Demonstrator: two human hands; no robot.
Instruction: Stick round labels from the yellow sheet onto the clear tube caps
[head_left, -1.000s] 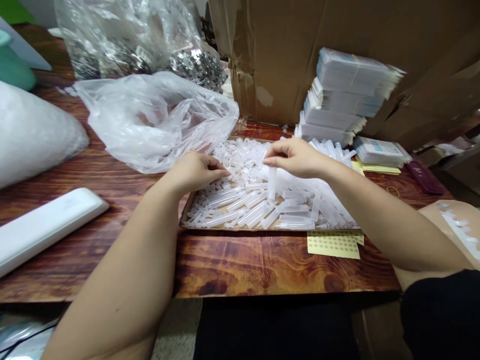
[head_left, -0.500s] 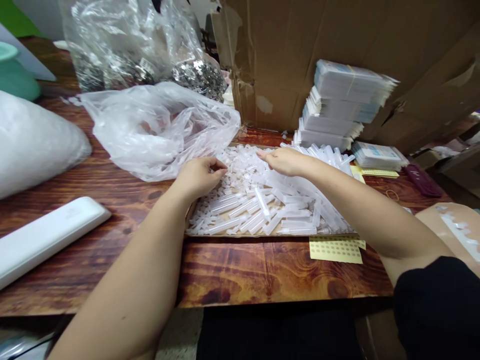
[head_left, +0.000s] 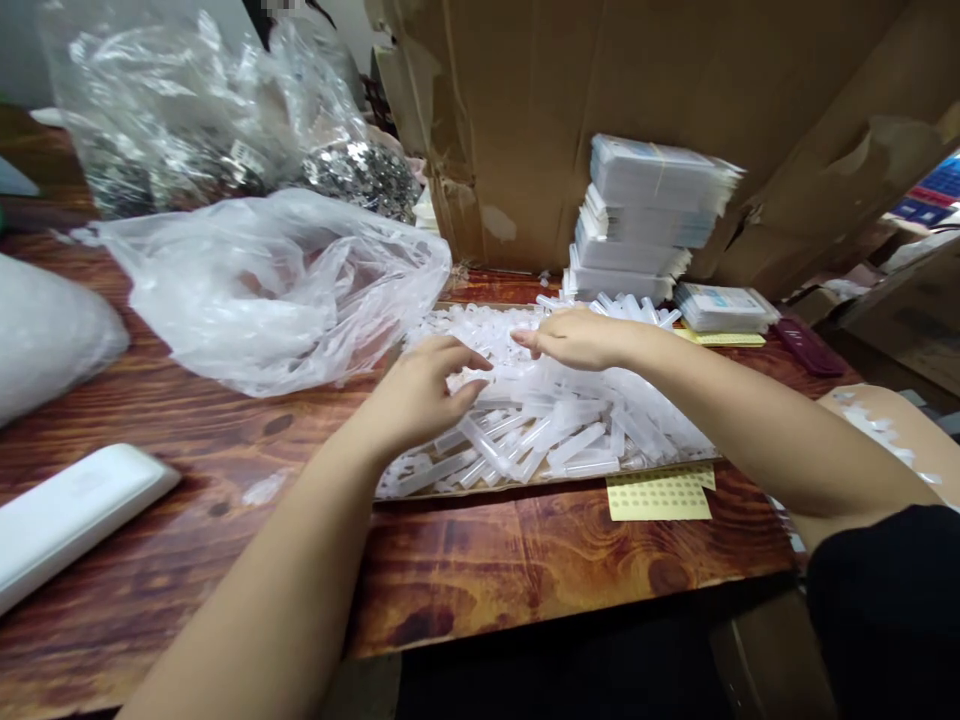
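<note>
A shallow cardboard tray (head_left: pixel 540 487) holds a heap of translucent plastic tubes (head_left: pixel 510 440) and small whitish caps (head_left: pixel 480 325). My left hand (head_left: pixel 431 390) hovers over the tray's left part, thumb and forefinger apart, with nothing visible between them. My right hand (head_left: pixel 577 338) is above the middle of the heap, its thumb side pointing left. Its fingers look drawn together, and whatever they hold is hidden. Several more tubes (head_left: pixel 637 308) lie behind my right wrist, at the tray's far side.
A crumpled clear bag (head_left: pixel 285 290) lies left of the tray, near bags of silvery pieces (head_left: pixel 360 180). Stacked card bundles (head_left: pixel 652 220) stand before a large cardboard box (head_left: pixel 517 120). Yellow sticker sheets (head_left: pixel 660 495) stick out under the tray. A white case (head_left: pixel 75 515) lies at left.
My left hand has moved right over the heap and its fingers have spread. My right hand stays above the middle, slightly lower in the picture. The camera view has shifted.
</note>
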